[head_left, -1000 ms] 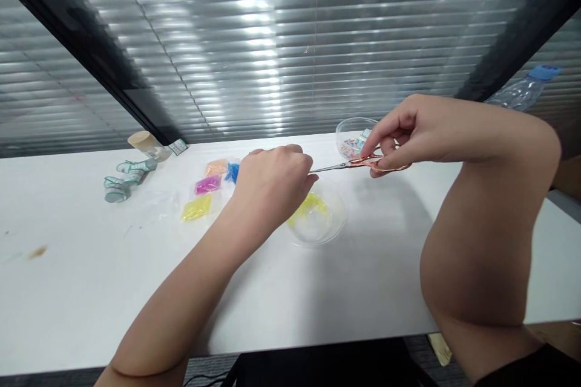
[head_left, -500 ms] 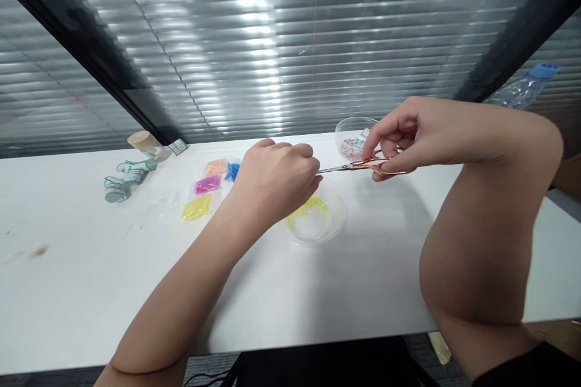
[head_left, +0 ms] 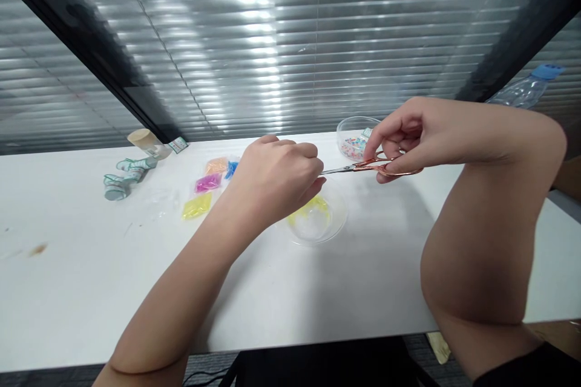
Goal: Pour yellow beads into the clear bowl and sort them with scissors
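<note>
Right hand: fingers clamped on scissors, held above table. Blades reach left hand (fingers curled; cannot tell whether they grip anything). Clear bowl with yellow bits below.

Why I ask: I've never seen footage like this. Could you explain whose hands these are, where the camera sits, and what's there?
No machine here: these are a person's bare hands. One camera, worn on the head, looks forward and down. The right hand holds scissors, blades pointing at the left hand, whose fingers are curled; anything inside is hidden. On the white table sit a clear bowl with yellow bits, a second bowl with multicoloured pieces, and, further left, yellow, magenta and orange packets.
</note>
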### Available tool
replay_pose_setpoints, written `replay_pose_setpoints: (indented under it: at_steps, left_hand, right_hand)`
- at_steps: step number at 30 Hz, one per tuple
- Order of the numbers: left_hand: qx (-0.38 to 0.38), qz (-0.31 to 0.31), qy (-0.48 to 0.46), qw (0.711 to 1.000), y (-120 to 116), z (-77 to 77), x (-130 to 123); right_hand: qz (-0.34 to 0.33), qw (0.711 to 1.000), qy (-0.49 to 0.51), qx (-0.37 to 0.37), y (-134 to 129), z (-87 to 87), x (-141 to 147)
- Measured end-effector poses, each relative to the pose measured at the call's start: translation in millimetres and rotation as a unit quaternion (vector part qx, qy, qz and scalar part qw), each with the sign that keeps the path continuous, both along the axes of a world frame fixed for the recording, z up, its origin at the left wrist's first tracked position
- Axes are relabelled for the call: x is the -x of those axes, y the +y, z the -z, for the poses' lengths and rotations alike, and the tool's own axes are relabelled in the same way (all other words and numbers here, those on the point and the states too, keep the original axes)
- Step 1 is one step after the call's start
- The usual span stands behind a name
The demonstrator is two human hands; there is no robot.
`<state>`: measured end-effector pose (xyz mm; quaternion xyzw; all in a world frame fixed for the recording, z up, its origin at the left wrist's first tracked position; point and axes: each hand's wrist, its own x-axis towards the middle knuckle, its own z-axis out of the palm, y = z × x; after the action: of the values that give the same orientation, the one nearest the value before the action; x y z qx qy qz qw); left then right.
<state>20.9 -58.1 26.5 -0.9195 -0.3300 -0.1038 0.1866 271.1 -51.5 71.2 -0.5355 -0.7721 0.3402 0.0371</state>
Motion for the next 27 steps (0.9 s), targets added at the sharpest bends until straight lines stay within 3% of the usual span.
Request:
replay_pose_setpoints:
  at_steps: [16, 27]
  left_hand:
    - [-0.003, 0.024, -0.007, 1.0, -1.0, 0.4, 1.0]
    - [0.047, -0.024, 0.024, 0.998, -1.4, -2.9, -3.8]
  right_hand:
    - [-0.027, 0.999, 0.022, 0.008, 4.0, 1.3, -1.1]
    - [-0.039, 0.998, 0.006, 0.052, 2.6, -3.5, 1.3]
